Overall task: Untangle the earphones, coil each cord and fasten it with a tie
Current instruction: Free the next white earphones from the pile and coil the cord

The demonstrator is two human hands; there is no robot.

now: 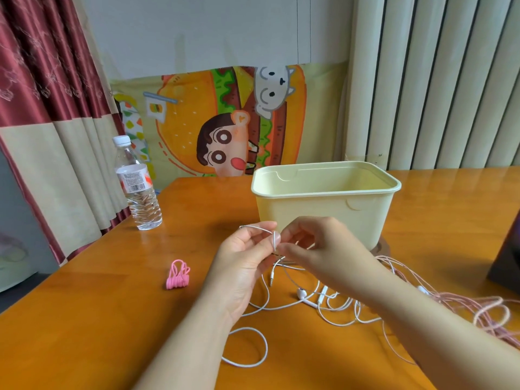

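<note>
Left hand (242, 249) and right hand (309, 243) both pinched a small loop of the white cord (266, 347) near its plug (271, 278), just in front of the box (323, 209), the rest lying slack on the table (84, 333). Coiling seemed barely begun. The next move would need even wraps drawn clear of the pink cord (491, 299) right of the box, with the pink bundle (177, 274) well to its left.

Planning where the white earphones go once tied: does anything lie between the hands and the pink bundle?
Nothing visible does. Only bare table separates the left hand from the pink bundle; the bottle stands farther back, the cream box behind the hands.
</note>
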